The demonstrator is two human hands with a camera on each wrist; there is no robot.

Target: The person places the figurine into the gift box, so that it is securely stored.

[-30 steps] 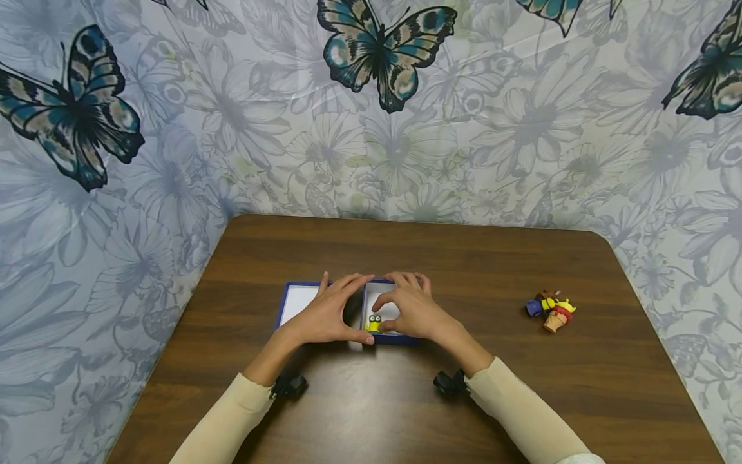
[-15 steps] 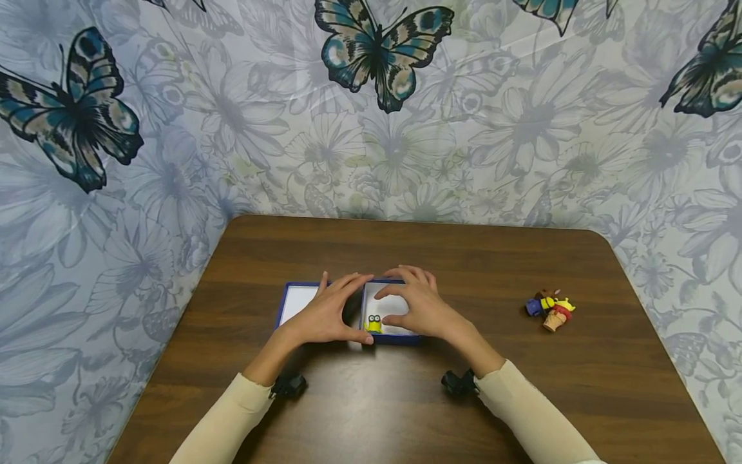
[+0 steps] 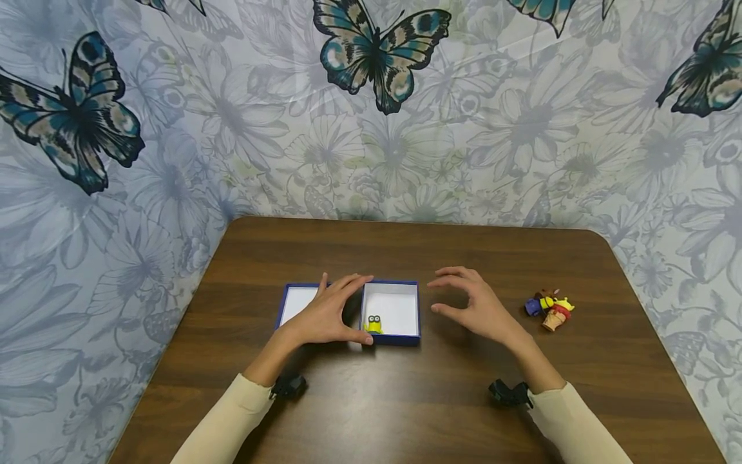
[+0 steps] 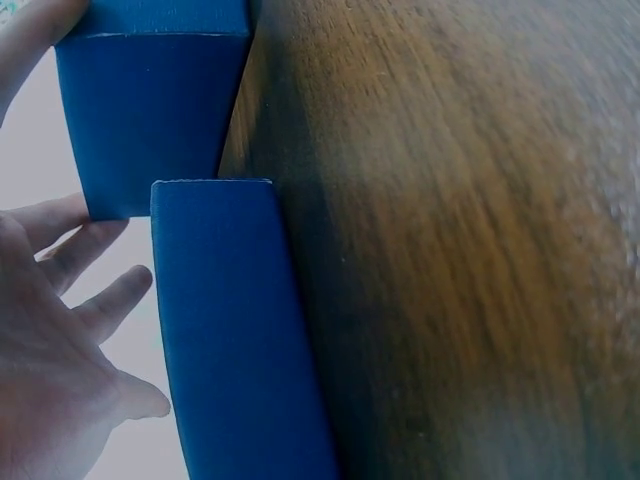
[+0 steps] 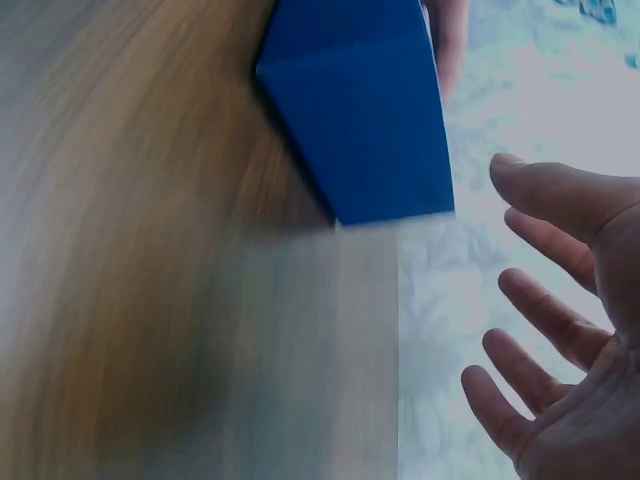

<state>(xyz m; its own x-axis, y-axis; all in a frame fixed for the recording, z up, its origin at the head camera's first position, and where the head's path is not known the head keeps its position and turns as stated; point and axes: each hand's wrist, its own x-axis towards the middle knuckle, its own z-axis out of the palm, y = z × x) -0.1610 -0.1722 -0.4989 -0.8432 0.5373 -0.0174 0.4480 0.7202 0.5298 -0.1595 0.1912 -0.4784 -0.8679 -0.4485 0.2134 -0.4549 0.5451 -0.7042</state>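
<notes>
A shallow blue box (image 3: 391, 338) with a white inside stands in the middle of the table. In its near left corner sits a small yellow figurine with big round eyes (image 3: 374, 324). My left hand (image 3: 328, 314) spans the box's left side, thumb at the near wall and fingertips at the far edge, and grips it. Under that hand lies a second blue-rimmed white tray or lid (image 3: 295, 301), partly covered. In the left wrist view my thumb touches the corner of the blue box (image 4: 150, 120). My right hand (image 3: 478, 306) hovers right of the box, fingers spread, holding nothing.
Two or so small toy figures (image 3: 551, 310), one yellow and red and another blue and brown, lie close together at the right of the wooden table (image 3: 371, 406). Behind the table's far edge hangs a butterfly-and-flower patterned cloth or wall covering (image 3: 406, 161).
My right hand has left the box and moved to the right, uncovering its white inside. The left hand, box and yellow figurine stay in place.
</notes>
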